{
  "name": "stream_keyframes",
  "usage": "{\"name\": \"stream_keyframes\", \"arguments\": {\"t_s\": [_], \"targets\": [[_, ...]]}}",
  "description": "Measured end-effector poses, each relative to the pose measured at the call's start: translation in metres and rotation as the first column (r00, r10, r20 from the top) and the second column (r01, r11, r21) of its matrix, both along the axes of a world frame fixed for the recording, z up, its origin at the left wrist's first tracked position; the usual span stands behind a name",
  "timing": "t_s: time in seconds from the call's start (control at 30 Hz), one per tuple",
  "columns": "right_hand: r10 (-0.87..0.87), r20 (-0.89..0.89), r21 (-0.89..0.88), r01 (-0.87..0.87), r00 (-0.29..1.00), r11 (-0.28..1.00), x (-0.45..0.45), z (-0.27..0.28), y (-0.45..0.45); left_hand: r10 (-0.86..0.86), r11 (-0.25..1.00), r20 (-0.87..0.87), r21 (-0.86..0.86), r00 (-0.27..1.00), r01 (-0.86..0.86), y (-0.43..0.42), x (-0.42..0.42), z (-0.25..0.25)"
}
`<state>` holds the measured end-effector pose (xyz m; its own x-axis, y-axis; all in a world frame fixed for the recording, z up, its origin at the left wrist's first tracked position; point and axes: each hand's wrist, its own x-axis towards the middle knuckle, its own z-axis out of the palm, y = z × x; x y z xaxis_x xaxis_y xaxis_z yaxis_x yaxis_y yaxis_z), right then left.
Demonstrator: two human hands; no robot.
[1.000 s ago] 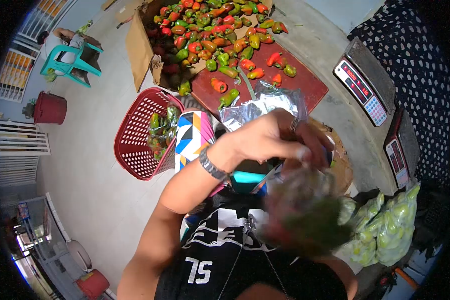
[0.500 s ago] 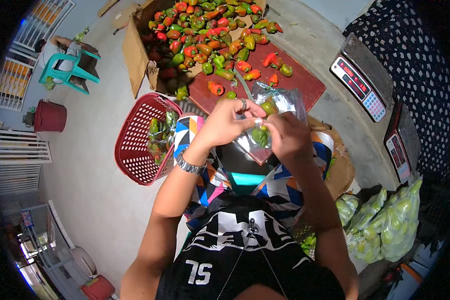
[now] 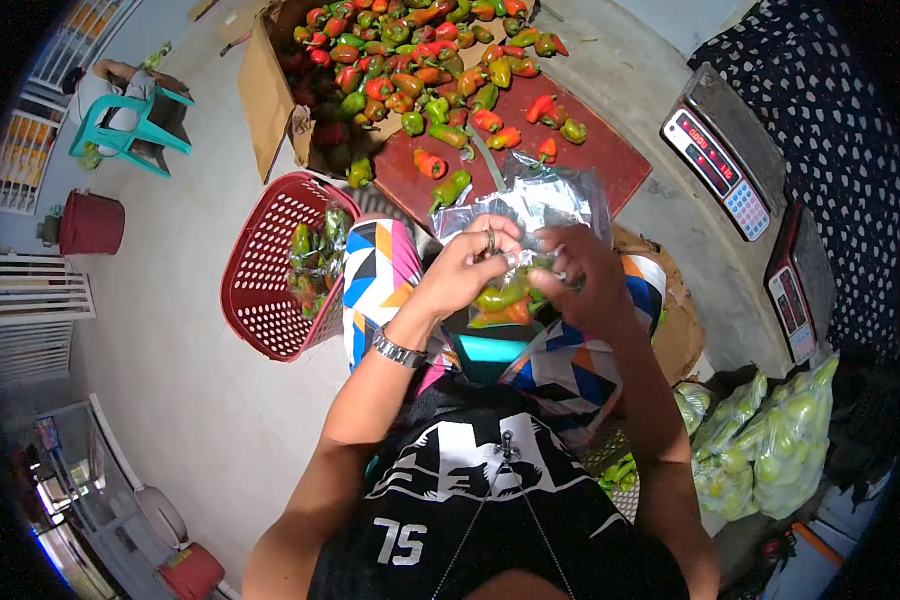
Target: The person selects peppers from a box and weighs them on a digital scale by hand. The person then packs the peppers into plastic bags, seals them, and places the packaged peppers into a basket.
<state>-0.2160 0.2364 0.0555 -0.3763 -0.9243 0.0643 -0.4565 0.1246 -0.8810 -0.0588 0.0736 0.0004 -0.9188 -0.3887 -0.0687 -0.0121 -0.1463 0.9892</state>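
A clear plastic bag (image 3: 515, 290) with green and orange peppers (image 3: 502, 299) in it hangs between my hands, above my lap. My left hand (image 3: 470, 262) is closed, its fingers pinching the bag's upper part from the left. From the right, my right hand (image 3: 582, 268) grips the same bag near its top, fingers partly hidden. Just beyond the hands, more clear plastic bags (image 3: 570, 195) lie on the red board (image 3: 610, 160). A green pepper (image 3: 451, 190) rests on the board close to my left hand.
A cardboard box (image 3: 262, 100) of red and green peppers stands at the back. To the left is a red basket (image 3: 255, 290) with bagged peppers. Two digital scales (image 3: 715, 160) stand right, above filled produce bags (image 3: 795, 440). A person sits on a green chair (image 3: 120, 125).
Both hands have shifted slightly while staying on the bag. The bag's peppers now hang lower, with orange ones showing. The green pepper beside my left hand is more exposed.
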Motion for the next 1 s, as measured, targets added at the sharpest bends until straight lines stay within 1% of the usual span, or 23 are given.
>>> {"name": "stream_keyframes", "arguments": {"t_s": [0.03, 0.1, 0.13, 0.17, 0.27, 0.3, 0.37, 0.4, 0.43, 0.47, 0.5, 0.53, 0.57, 0.63, 0.67, 0.7, 0.73, 0.77, 0.8, 0.83, 0.87, 0.97, 1.0], "targets": [[0.055, -0.141, -0.077, -0.066, 0.988, 0.995, 0.002, 0.008, 0.000, -0.024, 0.998, -0.013, -0.065, 1.000, 0.023, 0.000, 0.002, 0.004], [0.124, -0.309, -0.180, -0.186, 0.943, 0.966, 0.007, -0.008, -0.006, -0.078, 0.973, -0.029, -0.221, 0.997, 0.070, 0.000, 0.007, 0.008], [0.145, -0.396, -0.224, -0.249, 0.907, 0.942, 0.006, -0.014, -0.009, -0.108, 0.949, -0.036, -0.301, 0.993, 0.092, -0.001, 0.008, 0.010], [0.179, -0.515, -0.222, -0.332, 0.838, 0.917, 0.006, -0.015, -0.007, -0.138, 0.925, 0.016, -0.356, 0.990, 0.135, -0.004, 0.010, 0.013], [0.208, -0.492, -0.126, -0.306, 0.845, 0.944, 0.007, -0.022, -0.004, -0.151, 0.914, 0.110, -0.363, 0.982, 0.181, -0.010, 0.016, 0.009], [0.151, -0.500, -0.155, -0.260, 0.853, 0.953, 0.009, -0.024, -0.005, -0.144, 0.908, 0.096, -0.384, 0.985, 0.170, -0.011, 0.017, 0.010], [0.033, -0.513, -0.214, -0.165, 0.858, 0.963, 0.014, -0.028, -0.010, -0.091, 0.931, 0.103, -0.344, 0.991, 0.121, -0.009, 0.016, 0.013], [0.021, -0.399, -0.199, -0.109, 0.917, 0.974, 0.019, -0.032, -0.011, -0.062, 0.940, 0.106, -0.327, 0.992, 0.094, -0.009, 0.015, 0.015], [0.009, -0.279, -0.172, -0.059, 0.960, 0.983, 0.023, -0.036, -0.010, -0.018, 0.902, 0.067, -0.428, 0.998, 0.045, -0.006, 0.015, 0.022], [-0.016, -0.153, -0.145, -0.006, 0.988, 0.989, 0.028, -0.040, -0.009, 0.018, 0.886, 0.016, -0.464, 1.000, -0.008, -0.001, 0.016, 0.021], [-0.021, 0.036, -0.072, 0.023, 0.999, 0.997, 0.029, -0.044, -0.009, 0.050, 0.866, -0.037, -0.495, 0.998, -0.061, 0.004, 0.017, 0.020], [-0.034, 0.204, -0.001, 0.035, 0.978, 0.999, 0.030, -0.048, -0.008, 0.077, 0.845, -0.089, -0.523, 0.993, -0.112, 0.010, 0.016, 0.017], [-0.045, 0.363, 0.084, 0.016, 0.931, 0.996, 0.027, -0.049, -0.007, 0.118, 0.822, -0.163, -0.537, 0.980, -0.188, 0.014, 0.015, 0.012], [-0.046, 0.490, 0.169, -0.043, 0.871, 0.985, 0.023, -0.041, -0.004, 0.176, 0.796, -0.209, -0.544, 0.962, -0.264, 0.020, 0.011, 0.012], [-0.043, 0.498, 0.193, -0.062, 0.866, 0.979, 0.023, -0.038, -0.004, 0.203, 0.784, -0.229, -0.544, 0.952, -0.298, 0.022, 0.011, 0.011], [-0.005, 0.410, 0.161, -0.067, 0.912, 0.985, 0.023, -0.039, -0.004, 0.180, 0.786, -0.232, -0.551, 0.956, -0.282, 0.019, 0.010, 0.009], [0.029, 0.294, 0.123, -0.068, 0.956, 0.990, 0.022, -0.040, -0.005, 0.184, 0.814, -0.190, -0.520, 0.964, -0.258, 0.019, 0.009, 0.008], [0.066, 0.100, 0.064, -0.072, 0.993, 0.995, 0.024, -0.037, -0.004, 0.190, 0.839, -0.149, -0.488, 0.970, -0.239, 0.018, 0.007, 0.007], [0.043, -0.076, -0.033, -0.045, 0.996, 0.998, 0.026, -0.031, -0.004, 0.194, 0.864, -0.105, -0.454, 0.975, -0.220, 0.017, 0.008, 0.007], [-0.008, -0.209, -0.125, -0.019, 0.978, 0.992, 0.029, -0.024, -0.005, 0.134, 0.894, -0.111, -0.416, 0.985, -0.168, 0.012, 0.009, 0.000], [-0.093, -0.277, -0.217, 0.032, 0.956, 0.976, 0.032, -0.015, -0.008, 0.114, 0.919, -0.094, -0.368, 0.989, -0.141, 0.010, 0.009, -0.004], [0.029, -0.506, -0.219, -0.161, 0.862, 0.963, 0.022, -0.028, -0.004, 0.042, 0.978, -0.015, -0.204, 0.999, -0.044, 0.007, 0.011, -0.008], [0.044, -0.523, -0.216, -0.182, 0.851, 0.959, 0.021, -0.027, -0.005, 0.037, 0.993, 0.022, -0.114, 0.999, -0.035, 0.006, 0.012, -0.008]]}}
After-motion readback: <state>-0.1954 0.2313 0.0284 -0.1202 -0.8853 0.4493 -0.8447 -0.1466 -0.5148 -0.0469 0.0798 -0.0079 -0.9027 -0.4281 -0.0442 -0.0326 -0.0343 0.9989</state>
